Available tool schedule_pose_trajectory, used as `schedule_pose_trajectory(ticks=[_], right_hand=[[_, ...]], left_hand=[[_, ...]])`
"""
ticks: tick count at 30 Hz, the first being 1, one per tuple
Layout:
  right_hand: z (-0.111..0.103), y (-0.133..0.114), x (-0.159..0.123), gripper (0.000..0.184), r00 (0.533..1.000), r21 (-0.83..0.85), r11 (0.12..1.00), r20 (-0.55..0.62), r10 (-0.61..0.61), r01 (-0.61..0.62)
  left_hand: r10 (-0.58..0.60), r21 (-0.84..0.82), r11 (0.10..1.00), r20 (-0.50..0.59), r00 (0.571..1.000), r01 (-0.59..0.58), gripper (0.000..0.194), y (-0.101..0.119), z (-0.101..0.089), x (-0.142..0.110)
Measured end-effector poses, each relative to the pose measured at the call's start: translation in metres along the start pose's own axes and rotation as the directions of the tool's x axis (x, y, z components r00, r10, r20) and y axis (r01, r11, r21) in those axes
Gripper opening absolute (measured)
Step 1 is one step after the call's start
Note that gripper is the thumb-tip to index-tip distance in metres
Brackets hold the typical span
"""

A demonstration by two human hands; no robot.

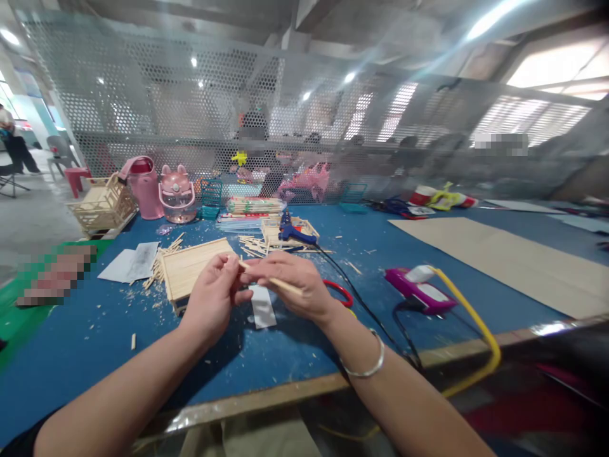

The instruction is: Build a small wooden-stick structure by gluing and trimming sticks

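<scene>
My left hand [212, 292] is closed, thumb and fingers pinching the left end of a thin wooden stick. Beside it, my right hand [295, 285] is closed round the wooden stick [285, 287], whose other end sticks out towards the right wrist. Just behind the left hand lies a box-like piece built of wooden sticks [193, 263], partly covered by that hand. Under the hands is a small white paper strip [263, 308]. A red loop handle [343, 292] shows beside my right hand, the rest hidden.
Behind the hands, a blue glue gun [295, 233] rests by a small stick frame [273, 230]; its black cord runs forward. Loose sticks [164, 260] and scraps litter the blue table. At right are a purple power strip [421, 292] and brown cardboard [480, 257]. Bottles [177, 197] stand back left.
</scene>
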State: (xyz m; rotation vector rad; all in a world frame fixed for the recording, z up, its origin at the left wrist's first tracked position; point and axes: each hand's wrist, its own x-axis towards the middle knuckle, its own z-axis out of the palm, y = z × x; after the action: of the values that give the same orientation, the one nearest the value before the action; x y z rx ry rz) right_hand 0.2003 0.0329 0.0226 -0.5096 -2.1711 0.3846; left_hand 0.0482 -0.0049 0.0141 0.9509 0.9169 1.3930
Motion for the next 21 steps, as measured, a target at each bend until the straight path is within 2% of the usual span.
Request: schedule_pose_trajectory(ticks=[1, 2, 3, 4, 6, 8, 11, 15, 18, 21], right_hand=[[-0.004, 0.002, 0.000, 0.029, 0.995, 0.004, 0.997, -0.067, 0.076, -0.076], [-0.008, 0.005, 0.001, 0.032, 0.982, 0.009, 0.986, -0.094, 0.166, -0.166], [-0.013, 0.008, 0.001, 0.033, 0.962, 0.015, 0.965, -0.081, 0.262, -0.262], [-0.016, 0.012, 0.002, 0.031, 0.938, 0.014, 0.938, 0.004, 0.346, -0.346], [-0.020, 0.019, 0.002, 0.024, 0.854, -0.004, 0.884, 0.254, 0.453, -0.468], [-0.017, 0.025, 0.000, 0.020, 0.771, -0.018, 0.858, 0.429, 0.470, -0.513], [-0.009, 0.031, -0.002, 0.018, 0.716, -0.018, 0.853, 0.534, 0.450, -0.522], [-0.002, 0.031, -0.002, 0.017, 0.655, -0.065, 0.851, 0.609, 0.447, -0.521], [0.000, 0.026, 0.001, 0.017, 0.694, -0.167, 0.875, 0.550, 0.465, -0.454], [0.001, 0.021, 0.000, 0.017, 0.741, -0.262, 0.921, 0.547, 0.389, -0.289]], left_hand=[[0.043, 0.161, 0.986, 0.021, 0.999, -0.046, 0.013, -0.003, -0.001, -0.001], [0.088, 0.351, 0.931, 0.064, 0.994, -0.105, 0.014, -0.006, -0.003, -0.002], [0.126, 0.540, 0.822, 0.137, 0.983, -0.181, 0.015, -0.010, -0.005, -0.002], [0.142, 0.689, 0.676, 0.228, 0.963, -0.263, 0.016, -0.014, -0.007, -0.003], [0.098, 0.832, 0.413, 0.362, 0.927, -0.369, 0.024, -0.020, -0.009, -0.003], [0.012, 0.884, 0.284, 0.385, 0.923, -0.372, 0.034, -0.025, -0.010, -0.004], [-0.090, 0.929, 0.206, 0.330, 0.940, -0.307, 0.043, -0.026, -0.010, -0.003], [-0.133, 0.954, 0.107, 0.292, 0.947, -0.279, 0.034, -0.023, -0.009, -0.001], [-0.139, 0.952, 0.063, 0.305, 0.942, -0.299, 0.030, -0.021, -0.009, 0.000], [-0.136, 0.956, 0.030, 0.293, 0.946, -0.292, 0.030, -0.019, -0.009, 0.000]])
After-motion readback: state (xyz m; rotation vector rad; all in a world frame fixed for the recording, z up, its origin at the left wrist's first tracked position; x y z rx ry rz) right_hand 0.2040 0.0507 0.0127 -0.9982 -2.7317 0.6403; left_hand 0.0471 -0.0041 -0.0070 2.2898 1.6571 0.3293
